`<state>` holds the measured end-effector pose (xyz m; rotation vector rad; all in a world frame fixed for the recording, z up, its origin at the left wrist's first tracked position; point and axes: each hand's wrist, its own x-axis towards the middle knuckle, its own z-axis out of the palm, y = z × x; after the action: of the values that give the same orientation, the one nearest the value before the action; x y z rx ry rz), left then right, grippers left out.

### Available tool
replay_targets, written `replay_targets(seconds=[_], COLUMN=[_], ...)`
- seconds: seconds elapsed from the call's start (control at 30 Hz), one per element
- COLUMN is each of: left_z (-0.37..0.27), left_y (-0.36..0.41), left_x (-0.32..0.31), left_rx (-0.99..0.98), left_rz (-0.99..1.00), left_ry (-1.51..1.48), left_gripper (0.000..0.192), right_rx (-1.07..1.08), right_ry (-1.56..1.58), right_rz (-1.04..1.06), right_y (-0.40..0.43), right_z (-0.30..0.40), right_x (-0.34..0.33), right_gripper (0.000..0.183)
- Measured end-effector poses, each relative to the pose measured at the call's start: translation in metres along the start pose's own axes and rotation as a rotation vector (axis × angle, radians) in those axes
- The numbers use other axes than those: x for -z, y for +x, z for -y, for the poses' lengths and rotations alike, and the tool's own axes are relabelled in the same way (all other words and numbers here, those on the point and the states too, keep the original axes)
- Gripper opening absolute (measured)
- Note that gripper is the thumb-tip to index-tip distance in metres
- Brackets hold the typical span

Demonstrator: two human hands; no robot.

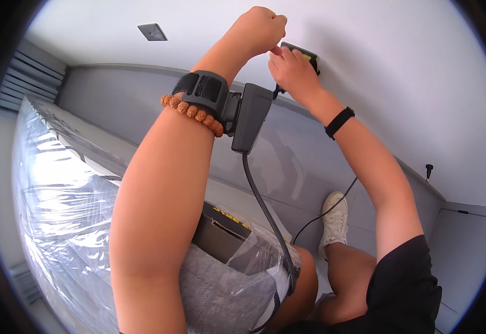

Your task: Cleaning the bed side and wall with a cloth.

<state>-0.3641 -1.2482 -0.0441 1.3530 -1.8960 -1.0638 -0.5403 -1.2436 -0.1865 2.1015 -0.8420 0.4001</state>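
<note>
Against the white wall, my left hand [263, 31] is raised with its fingers curled; whether it grips anything cannot be made out. Just below and right of it, my right hand [293, 71] has its fingers on a dark box with a yellow part [312, 57] at the wall, and they hide most of it. A black piece [279, 89] shows below that hand. My left wrist wears a bead bracelet [192, 111] and a strapped grey device [252, 117] with a cable [256, 190]. A black band [339, 122] circles my right wrist.
A plastic-wrapped mattress [67, 208] lies at the left, with an opened dark box [220, 236] by my knee. A metal wall plate [152, 31] is at upper left, a doorstop [429, 171] at the right. A thin cable [324, 213] passes by my shoe [334, 221] on the tiled floor.
</note>
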Motion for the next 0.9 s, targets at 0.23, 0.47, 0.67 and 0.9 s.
replay_targets(seconds=[0.23, 0.47, 0.67, 0.9], left_z=[-0.002, -0.002, -0.005, 0.011], left_y=[0.002, 0.009, 0.004, 0.002], left_x=[0.000, -0.004, -0.009, -0.001], left_rx=[-0.005, -0.015, -0.038, -0.126], left_rz=[0.022, 0.022, -0.019, -0.045], left_ry=[0.073, 0.149, 0.195, 0.296], left_gripper=[0.039, 0.042, 0.041, 0.041], right_rx=[0.000, -0.150, -0.077, -0.181], right_ry=[0.114, 0.168, 0.215, 0.235], right_rz=[0.223, -0.028, 0.094, -0.110], right_y=[-0.066, -0.069, -0.083, -0.045], right_z=[-0.001, -0.033, -0.028, -0.014], right_x=[0.008, 0.047, 0.017, 0.027], right_gripper=[0.002, 0.022, 0.016, 0.013])
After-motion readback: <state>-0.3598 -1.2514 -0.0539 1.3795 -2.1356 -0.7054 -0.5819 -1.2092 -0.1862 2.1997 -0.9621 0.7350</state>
